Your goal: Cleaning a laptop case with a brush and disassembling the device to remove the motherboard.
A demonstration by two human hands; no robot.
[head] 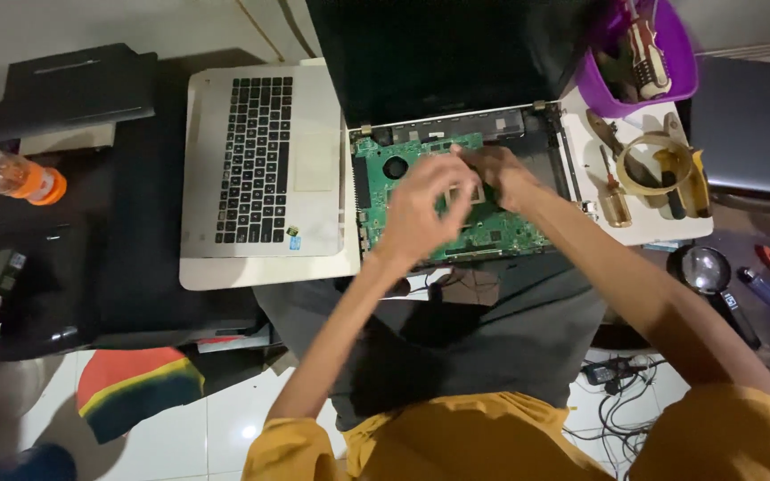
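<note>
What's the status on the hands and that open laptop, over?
Both hands, left hand and right hand, on the green circuit board. Open laptop, keyboard cover set aside. Nothing blocking.

Location: an improvised home electronics repair station on a white tiled floor (pixel 225 419). Indicators: opened laptop with exposed green motherboard (pixel 492 227), detached keyboard cover (pixel 260 160), screwdrivers (pixel 615 191), purple parts tub (pixel 648 62).

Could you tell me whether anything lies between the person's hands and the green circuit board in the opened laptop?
Nothing visible does. Both the left hand and the right hand are already over the green circuit board, fingers down at its middle. The keyboard cover lies off to one side, and the tools to the other.
</note>
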